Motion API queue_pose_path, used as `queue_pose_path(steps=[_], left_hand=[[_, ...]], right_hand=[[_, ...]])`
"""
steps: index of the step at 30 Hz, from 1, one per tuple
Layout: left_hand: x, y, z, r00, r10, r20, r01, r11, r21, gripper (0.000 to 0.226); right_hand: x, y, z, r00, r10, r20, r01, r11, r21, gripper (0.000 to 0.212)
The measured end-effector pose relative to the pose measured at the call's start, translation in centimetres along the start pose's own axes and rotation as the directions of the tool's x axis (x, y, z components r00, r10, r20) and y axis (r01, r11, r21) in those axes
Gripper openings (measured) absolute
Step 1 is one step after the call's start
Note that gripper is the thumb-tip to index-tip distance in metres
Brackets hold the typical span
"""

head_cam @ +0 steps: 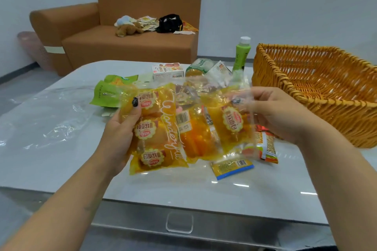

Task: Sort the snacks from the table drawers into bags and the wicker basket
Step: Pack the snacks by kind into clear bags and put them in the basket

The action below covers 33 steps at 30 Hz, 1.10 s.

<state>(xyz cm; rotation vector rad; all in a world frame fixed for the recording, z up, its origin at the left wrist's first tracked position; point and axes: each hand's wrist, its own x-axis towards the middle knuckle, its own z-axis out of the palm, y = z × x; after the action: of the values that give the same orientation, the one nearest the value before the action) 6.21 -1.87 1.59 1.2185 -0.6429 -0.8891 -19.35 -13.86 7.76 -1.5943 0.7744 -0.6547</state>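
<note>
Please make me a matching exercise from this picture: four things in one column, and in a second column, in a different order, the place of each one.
Things
1. wicker basket
2. green bottle
3. clear bag of yellow snack packs
4. plush toy

Places
A. on the brown sofa
B. held between the left hand and the right hand
C. on the table's right side
D. upright, just left of the basket

Pairs: 1-C, 2-D, 3-B, 4-A

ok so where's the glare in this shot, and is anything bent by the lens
Head view: ceiling light glares off the glossy table near its front edge and off the clear bag both hands hold, washing out the snack labels; the wide lens bows the basket rim and table edge; the sofa looks soft.
</note>
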Motion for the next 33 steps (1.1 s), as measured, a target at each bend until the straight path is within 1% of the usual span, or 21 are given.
queue_pose_path(steps=[2,5,6,8,10,11,13,15,16,18,19,21,23,25,26,28,29,30,31,32,33], left_hand=[[-0.2,-0.3,0.3,0.999,-0.013,0.049,0.011,0.999,0.040,0.048],[-0.3,-0.7,0.6,0.997,-0.037,0.073,0.034,0.998,0.044,0.047],[-0.4,-0.7,0.6,0.996,-0.045,0.076,0.042,0.998,0.044,0.048],[-0.4,-0.7,0.6,0.995,-0.053,0.083,0.049,0.997,0.052,0.049],[-0.4,-0.7,0.6,0.995,-0.049,0.091,0.042,0.996,0.076,0.047],[-0.4,-0.7,0.6,0.995,-0.042,0.089,0.033,0.995,0.095,0.046],[-0.4,-0.7,0.7,0.997,-0.022,0.079,0.011,0.991,0.131,0.049],[-0.4,-0.7,0.8,0.997,-0.007,0.070,-0.003,0.991,0.135,0.052],[-0.4,-0.7,1.0,0.998,-0.005,0.070,-0.004,0.992,0.129,0.051],[-0.4,-0.6,1.2,0.997,-0.012,0.076,0.004,0.995,0.101,0.047],[-0.4,-0.5,1.4,0.996,-0.022,0.084,0.017,0.998,0.068,0.047],[-0.5,-0.3,1.4,0.990,-0.055,0.126,0.057,0.998,-0.012,0.052],[-0.6,0.0,1.3,0.981,-0.080,0.175,0.094,0.993,-0.076,0.052],[-0.6,0.1,1.2,0.977,-0.095,0.193,0.116,0.988,-0.102,0.052],[-0.5,0.1,1.2,0.976,-0.100,0.191,0.119,0.989,-0.092,0.054],[-0.4,0.1,1.2,0.978,-0.105,0.182,0.119,0.990,-0.068,0.057],[-0.4,0.0,1.2,0.979,-0.107,0.176,0.122,0.990,-0.075,0.057],[-0.4,0.0,1.2,0.980,-0.114,0.165,0.130,0.987,-0.090,0.055],[-0.4,-0.2,1.2,0.980,-0.125,0.155,0.142,0.984,-0.105,0.053],[-0.4,-0.3,1.2,0.980,-0.135,0.149,0.153,0.981,-0.117,0.052],[-0.4,-0.4,1.2,0.979,-0.142,0.148,0.161,0.979,-0.125,0.052]], right_hand=[[0.4,0.4,0.5,0.998,-0.031,-0.054,0.031,0.999,-0.010,0.028],[0.5,0.5,2.1,0.986,-0.116,-0.121,0.119,0.993,0.014,0.012],[0.6,0.7,2.7,0.982,-0.152,-0.113,0.154,0.988,0.013,0.012],[0.6,1.0,3.5,0.977,-0.174,-0.122,0.179,0.983,0.036,0.028],[0.8,1.1,3.6,0.978,-0.154,-0.139,0.168,0.982,0.091,0.038],[0.6,0.9,3.7,0.983,-0.142,-0.116,0.155,0.982,0.104,0.032],[0.5,0.8,3.4,0.991,-0.116,-0.060,0.123,0.983,0.138,0.006],[0.5,0.4,2.8,0.998,-0.057,-0.013,0.058,0.987,0.151,0.012],[0.6,0.3,2.5,0.999,-0.044,0.005,0.043,0.989,0.142,0.008],[0.6,0.1,2.1,0.999,-0.033,0.020,0.030,0.992,0.119,0.010],[0.7,0.1,2.1,0.999,-0.035,-0.007,0.035,0.997,0.074,0.013],[1.2,0.3,2.3,0.987,-0.126,-0.095,0.118,0.989,-0.087,0.009],[1.4,0.3,2.8,0.963,-0.230,-0.137,0.199,0.957,-0.210,0.015],[1.4,0.7,2.7,0.972,-0.200,-0.124,0.173,0.965,-0.199,0.017],[1.6,1.2,2.5,0.985,-0.155,-0.077,0.139,0.974,-0.182,0.014],[1.4,2.1,2.3,1.000,0.003,0.019,0.002,0.966,-0.257,0.006],[1.3,2.5,2.1,0.993,0.094,0.072,-0.069,0.954,-0.291,0.012],[1.2,2.4,2.1,0.979,0.158,0.125,-0.122,0.959,-0.256,0.014],[1.0,1.8,2.4,0.965,0.194,0.179,-0.150,0.962,-0.230,0.013],[0.8,1.6,2.4,0.961,0.177,0.213,-0.146,0.977,-0.154,0.018],[0.7,0.8,2.7,0.964,0.161,0.212,-0.132,0.981,-0.143,0.024]])
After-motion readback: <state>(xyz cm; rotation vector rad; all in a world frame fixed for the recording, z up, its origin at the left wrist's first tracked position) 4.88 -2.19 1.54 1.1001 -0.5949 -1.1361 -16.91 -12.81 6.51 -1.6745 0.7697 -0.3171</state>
